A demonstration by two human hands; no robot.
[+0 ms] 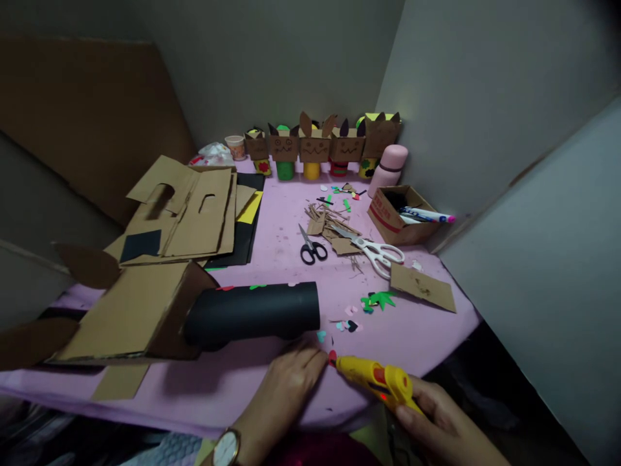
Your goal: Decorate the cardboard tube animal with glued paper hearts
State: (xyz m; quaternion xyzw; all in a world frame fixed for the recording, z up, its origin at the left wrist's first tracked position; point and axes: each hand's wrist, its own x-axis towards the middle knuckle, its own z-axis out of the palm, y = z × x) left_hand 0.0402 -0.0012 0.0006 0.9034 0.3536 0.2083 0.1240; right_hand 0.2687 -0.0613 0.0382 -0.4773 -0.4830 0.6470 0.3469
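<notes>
My right hand (431, 417) is wrapped round the handle of a yellow glue gun (371, 375), which points left and has a small red light glowing on its side. Close to the nozzle, my left hand (295, 372) has its fingers curled together low over the table. At their tips is a small red piece (332, 357), seemingly a paper cut-out pinched there. Just beyond my left hand lies a black paper-covered tube (257, 314), joined to a cardboard box head (130, 314) with brown ears. Red and green cut-outs sit along the tube's top.
Black-handled scissors (313, 249) and white-handled scissors (376, 252) lie by cardboard scraps (325, 220). Paper hearts (350, 325) and green leaves (381, 299) are scattered nearby. Cardboard sheets (194, 220) fill the left; several animal figures (315, 152), a pink bottle (389, 168) and a marker box (388, 220) stand farther back.
</notes>
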